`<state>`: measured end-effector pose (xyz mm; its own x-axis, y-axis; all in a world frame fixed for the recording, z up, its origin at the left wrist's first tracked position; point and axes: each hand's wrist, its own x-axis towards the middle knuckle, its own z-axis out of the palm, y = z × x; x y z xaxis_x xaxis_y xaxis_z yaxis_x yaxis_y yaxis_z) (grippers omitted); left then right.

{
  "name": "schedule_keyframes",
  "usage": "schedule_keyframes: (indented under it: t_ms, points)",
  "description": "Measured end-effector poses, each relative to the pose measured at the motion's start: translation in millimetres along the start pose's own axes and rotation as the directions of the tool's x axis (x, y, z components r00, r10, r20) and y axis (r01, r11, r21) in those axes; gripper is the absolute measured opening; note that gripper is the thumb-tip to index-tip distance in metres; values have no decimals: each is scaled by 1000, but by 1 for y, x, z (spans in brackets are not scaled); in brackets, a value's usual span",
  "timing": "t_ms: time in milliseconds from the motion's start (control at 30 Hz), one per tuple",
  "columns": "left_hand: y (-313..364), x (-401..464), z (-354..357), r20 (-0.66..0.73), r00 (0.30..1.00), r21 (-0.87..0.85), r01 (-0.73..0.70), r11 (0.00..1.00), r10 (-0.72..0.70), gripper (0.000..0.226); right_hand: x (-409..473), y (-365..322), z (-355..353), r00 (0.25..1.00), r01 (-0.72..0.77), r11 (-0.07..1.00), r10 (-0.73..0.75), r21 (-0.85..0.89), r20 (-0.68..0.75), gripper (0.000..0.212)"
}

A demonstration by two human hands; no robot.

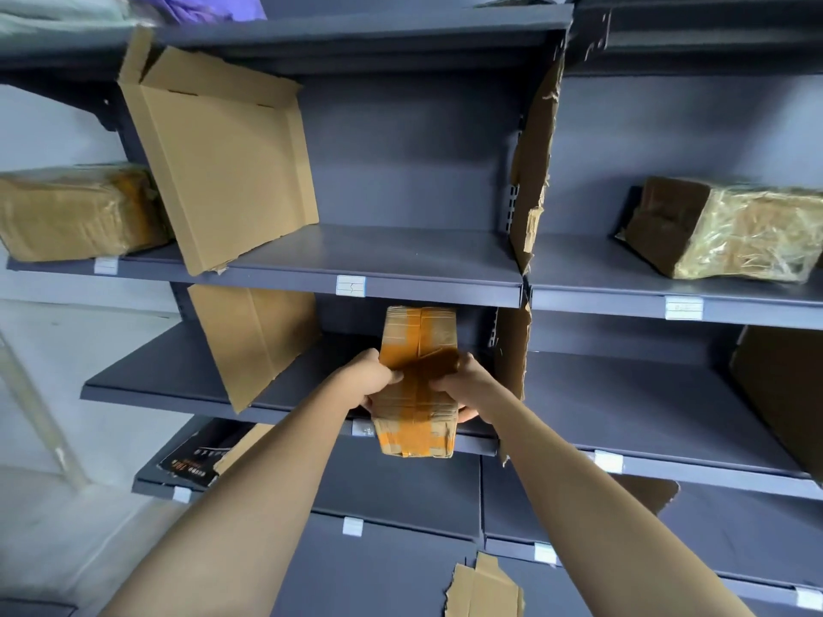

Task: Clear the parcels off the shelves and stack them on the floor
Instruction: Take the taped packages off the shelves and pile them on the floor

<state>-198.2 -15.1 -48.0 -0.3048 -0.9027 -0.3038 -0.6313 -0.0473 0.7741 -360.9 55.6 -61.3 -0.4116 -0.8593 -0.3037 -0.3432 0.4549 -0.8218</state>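
Both hands, left point(378, 378) and right point(463, 385), curl around the sides of a long brown parcel point(418, 380) criss-crossed with glossy orange-tan tape, its near end jutting past the edge of the lower shelf point(178, 380).

I can't read any text here: the white shelf-edge tags point(351, 285) look blank or blurred, and the print on the black box point(196, 456) is illegible.
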Motion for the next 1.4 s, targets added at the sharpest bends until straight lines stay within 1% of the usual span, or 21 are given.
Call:
schedule_keyframes:
  t_ms: [67, 133, 200, 267, 300, 333, 367, 400, 500, 600, 667, 733, 767, 833, 867, 967, 1067, 1233, 1400]
  points:
    - [-5, -7, 2, -7, 1000, -32, 0, 1000, 0, 46, -9, 4, 0, 1000, 29, 1000, -29, 12, -1, 54]
    - [-12, -17, 3, -23, 1000, 2, -1, 1000, 1, 48, -18, 7, 2, 999, 44, 999, -43, -26, 16, 58]
    - [-21, -28, 2, -20, 1000, 77, 5, 997, -3, 50, -30, 7, 6, 999, 33, 995, -30, -92, 39, 62]
    - [-26, -39, -2, 6, 1000, 142, -9, 990, 8, 53, -40, 9, 12, 999, 32, 976, -23, -214, 45, 66]
    - [-27, -45, -3, 26, 999, 159, -30, 987, 26, 55, -46, 11, 15, 999, 38, 964, -28, -263, 42, 72]
    - [-29, -50, -5, 43, 998, 170, -49, 984, 42, 56, -50, 14, 17, 999, 44, 961, -37, -271, 31, 82]
    - [-31, -54, -6, 63, 996, 183, -70, 981, 59, 57, -55, 19, 19, 999, 46, 970, -42, -240, 21, 87]
    - [-34, -58, -7, 84, 994, 204, -85, 975, 69, 57, -62, 23, 21, 999, 42, 982, -42, -185, 6, 88]
    - [-45, -71, -7, 144, 987, 277, -110, 955, 72, 53, -89, 37, 26, 997, 51, 998, -53, -41, -50, 77]
    - [-57, -82, 0, 208, 975, 321, -145, 936, 80, 55, -114, 51, 30, 975, 88, 991, -106, -98, -196, 64]
    - [-66, -91, 12, 264, 958, 271, -182, 945, 109, 57, -134, 61, 32, 959, 69, 990, -100, -123, -266, 56]
    - [-76, -101, 29, 287, 948, 200, -200, 959, 138, 53, -158, 75, 35, 948, 51, 992, -84, -116, -307, 55]
    - [-81, -106, 39, 277, 948, 189, -212, 959, 155, 51, -171, 83, 37, 941, 41, 993, -74, -107, -330, 56]
    - [-88, -118, 60, 265, 945, 224, -253, 941, 191, 49, -197, 102, 42, 921, 0, 996, -36, -93, -388, 54]
    - [-92, -124, 72, 283, 937, 227, -275, 934, 207, 49, -210, 112, 44, 909, -26, 996, -13, -88, -416, 53]
    - [-100, -146, 109, 363, 895, 166, -337, 927, 261, 41, -250, 142, 43, 871, -107, 992, 64, -61, -487, 53]
    - [-101, -172, 147, 405, 867, 145, -376, 915, 291, 42, -288, 171, 32, 841, -172, 985, 147, 1, -521, 57]
    - [-80, -227, 212, 415, 833, 218, -481, 849, 366, 53, -339, 221, -1, 792, -252, 967, 235, 49, -563, 70]
    - [-40, -280, 291, 445, 790, 293, -573, 766, 421, 55, -383, 280, -58, 706, -287, 949, 300, 128, -641, 73]
